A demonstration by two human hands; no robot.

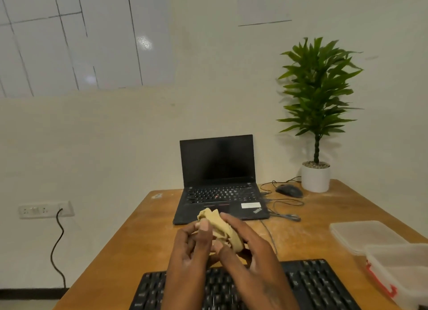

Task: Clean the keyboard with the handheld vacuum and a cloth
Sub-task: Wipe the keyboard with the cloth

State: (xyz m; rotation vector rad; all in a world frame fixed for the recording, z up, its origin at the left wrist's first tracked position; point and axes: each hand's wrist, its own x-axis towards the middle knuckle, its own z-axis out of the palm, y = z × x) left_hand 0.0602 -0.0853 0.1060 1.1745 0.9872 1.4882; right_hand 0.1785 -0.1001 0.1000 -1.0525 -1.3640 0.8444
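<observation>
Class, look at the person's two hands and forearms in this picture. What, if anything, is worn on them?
Nothing visible. The left hand and right hand are bare: no gloves, rings or sleeves show. Both forearms run bare to the bottom edge of the picture, with no watch or band on the parts in view.

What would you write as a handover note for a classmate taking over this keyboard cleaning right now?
Left hand and right hand: both grip the bunched yellow cloth, held above the desk.
Keyboard: black, on the desk's near edge, beneath the hands.
Handheld vacuum: not in view.
Done: cloth picked up; whether vacuuming happened cannot be told.
Left: wipe the keyboard with the cloth; find the vacuum if still needed.
</observation>
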